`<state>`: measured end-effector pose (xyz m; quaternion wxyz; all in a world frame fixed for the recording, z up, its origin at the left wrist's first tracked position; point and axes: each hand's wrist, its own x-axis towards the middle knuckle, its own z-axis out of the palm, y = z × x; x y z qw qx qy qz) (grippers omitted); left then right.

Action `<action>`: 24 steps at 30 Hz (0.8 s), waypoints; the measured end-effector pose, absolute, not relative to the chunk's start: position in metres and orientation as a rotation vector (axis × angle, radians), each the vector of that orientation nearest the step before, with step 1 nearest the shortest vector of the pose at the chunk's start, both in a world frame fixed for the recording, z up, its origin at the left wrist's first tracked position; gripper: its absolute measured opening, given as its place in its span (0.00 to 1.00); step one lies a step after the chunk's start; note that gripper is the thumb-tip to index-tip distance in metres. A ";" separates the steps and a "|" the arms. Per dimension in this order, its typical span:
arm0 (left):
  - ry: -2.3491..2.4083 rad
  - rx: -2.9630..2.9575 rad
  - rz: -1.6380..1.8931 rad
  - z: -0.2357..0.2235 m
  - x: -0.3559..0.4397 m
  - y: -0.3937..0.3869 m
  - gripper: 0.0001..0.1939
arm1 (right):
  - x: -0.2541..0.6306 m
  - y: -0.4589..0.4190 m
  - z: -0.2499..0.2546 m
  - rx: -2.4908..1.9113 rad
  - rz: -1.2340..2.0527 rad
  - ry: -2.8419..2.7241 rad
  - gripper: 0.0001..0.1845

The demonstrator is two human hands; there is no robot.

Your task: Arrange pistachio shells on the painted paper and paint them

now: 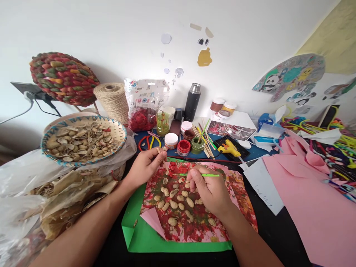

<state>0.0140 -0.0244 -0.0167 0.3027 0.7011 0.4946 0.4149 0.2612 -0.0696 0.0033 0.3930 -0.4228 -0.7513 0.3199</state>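
Right hand: fingers clamped on slim green paintbrush over paint-stained pink paper. Left hand: fingers pinching small pale piece. Tan ridged peanuts on paper: likely light, brittle; grip ends gently.

Showed a bare left forearm toward eight o'clock and a bare right forearm toward five o'clock, both exposed up to the edge of view. Looked broadest at that edge, then tapered smoothly to narrower wrists. Ended, nearer the middle, in a bare left hand at eight o'clock and a bare right hand at five o'clock, each with a blunt, round-tipped thumb. Appeared smooth and plain along the whole length of both forearms, with nail details too small to make out.
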 end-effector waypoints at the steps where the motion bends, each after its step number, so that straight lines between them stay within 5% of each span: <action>1: 1.322 1.823 1.142 -0.017 0.013 -0.024 0.25 | 0.261 -0.069 0.003 -1.073 0.810 -1.913 0.25; 24: 1.387 1.969 1.072 -0.014 0.011 -0.025 0.24 | 0.261 -0.071 0.001 -1.075 0.846 -1.882 0.26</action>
